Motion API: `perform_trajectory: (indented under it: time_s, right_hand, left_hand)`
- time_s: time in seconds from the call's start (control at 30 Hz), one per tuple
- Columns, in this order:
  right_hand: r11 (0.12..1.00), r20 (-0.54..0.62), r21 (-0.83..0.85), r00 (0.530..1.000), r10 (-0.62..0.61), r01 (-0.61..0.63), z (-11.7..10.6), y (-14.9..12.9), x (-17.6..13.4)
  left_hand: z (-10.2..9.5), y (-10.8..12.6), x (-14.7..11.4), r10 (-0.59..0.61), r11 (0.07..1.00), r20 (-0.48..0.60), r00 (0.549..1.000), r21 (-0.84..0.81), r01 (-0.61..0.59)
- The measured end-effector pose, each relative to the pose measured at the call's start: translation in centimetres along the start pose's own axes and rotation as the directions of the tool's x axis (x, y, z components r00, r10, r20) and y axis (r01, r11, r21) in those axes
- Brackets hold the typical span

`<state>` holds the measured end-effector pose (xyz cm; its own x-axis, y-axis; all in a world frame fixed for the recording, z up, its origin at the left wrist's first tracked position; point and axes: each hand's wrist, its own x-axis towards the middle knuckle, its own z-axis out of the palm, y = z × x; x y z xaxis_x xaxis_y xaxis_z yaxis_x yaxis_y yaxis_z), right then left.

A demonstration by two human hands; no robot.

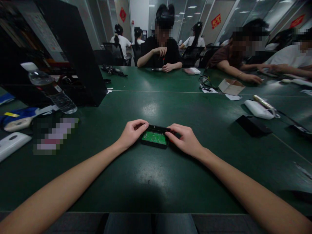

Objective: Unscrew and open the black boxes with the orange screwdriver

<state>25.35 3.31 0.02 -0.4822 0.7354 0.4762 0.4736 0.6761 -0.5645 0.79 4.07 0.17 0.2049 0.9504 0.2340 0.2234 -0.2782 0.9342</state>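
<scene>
A small black plastic case (154,145) lies on the green table in front of me. A green circuit board (155,137) sits inside it, face up. Along its far edge is a narrow black cover (159,128), tilted up from the case. My left hand (133,132) pinches the cover's left end between thumb and fingers. At the other end, my right hand (187,138) is closed on the cover too. Something red shows under my right fingers, too hidden to name.
To the left stand a plastic bottle (52,87) and a tall black box (73,48). A white device (258,109), a black box-like item (253,125) and an open carton (231,87) lie to the right. Across the green table (117,188), a person (159,48) holds a screwdriver.
</scene>
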Motion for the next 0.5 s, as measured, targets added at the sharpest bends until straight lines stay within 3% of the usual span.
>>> perform_trajectory:
  time_s: [0.5]
  right_hand:
    - [0.998,0.035,-0.044,0.999,-0.032,0.034,-0.18,0.08,0.01]
  left_hand:
    - [0.02,-0.23,0.07,-0.007,0.999,0.016,1.000,-0.038,0.008]
